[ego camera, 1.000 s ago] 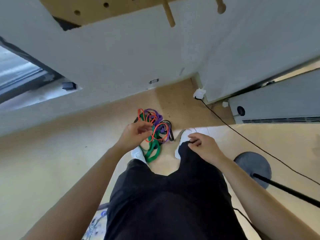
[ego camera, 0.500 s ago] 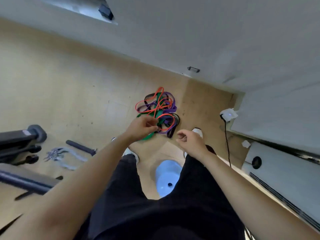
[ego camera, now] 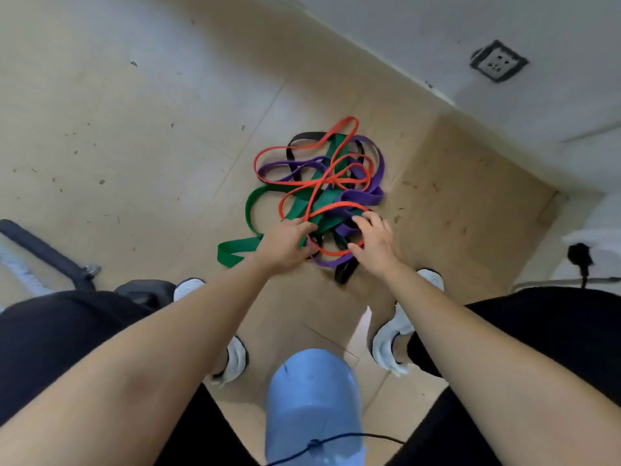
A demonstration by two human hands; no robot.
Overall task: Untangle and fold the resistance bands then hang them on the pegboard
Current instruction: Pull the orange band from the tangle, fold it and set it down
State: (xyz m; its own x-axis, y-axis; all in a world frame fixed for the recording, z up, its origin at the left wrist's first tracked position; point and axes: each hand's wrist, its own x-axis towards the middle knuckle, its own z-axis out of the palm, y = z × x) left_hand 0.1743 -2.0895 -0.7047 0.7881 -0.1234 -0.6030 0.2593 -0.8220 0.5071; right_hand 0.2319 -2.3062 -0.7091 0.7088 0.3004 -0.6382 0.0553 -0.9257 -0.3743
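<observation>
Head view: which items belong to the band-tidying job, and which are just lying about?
Job: thin orange rubber band, wide green rubber band, purple rubber band, black rubber band, left hand, right hand.
Lying about: light blue plastic stool, dark square wall socket, black bar on floor.

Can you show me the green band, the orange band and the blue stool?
green band [ego camera: 235, 253]: head view, on the flat end sticking out to the left.
orange band [ego camera: 339, 204]: head view, on its curve nearest the person.
blue stool [ego camera: 312, 398]: head view, on the middle of its seat.
</observation>
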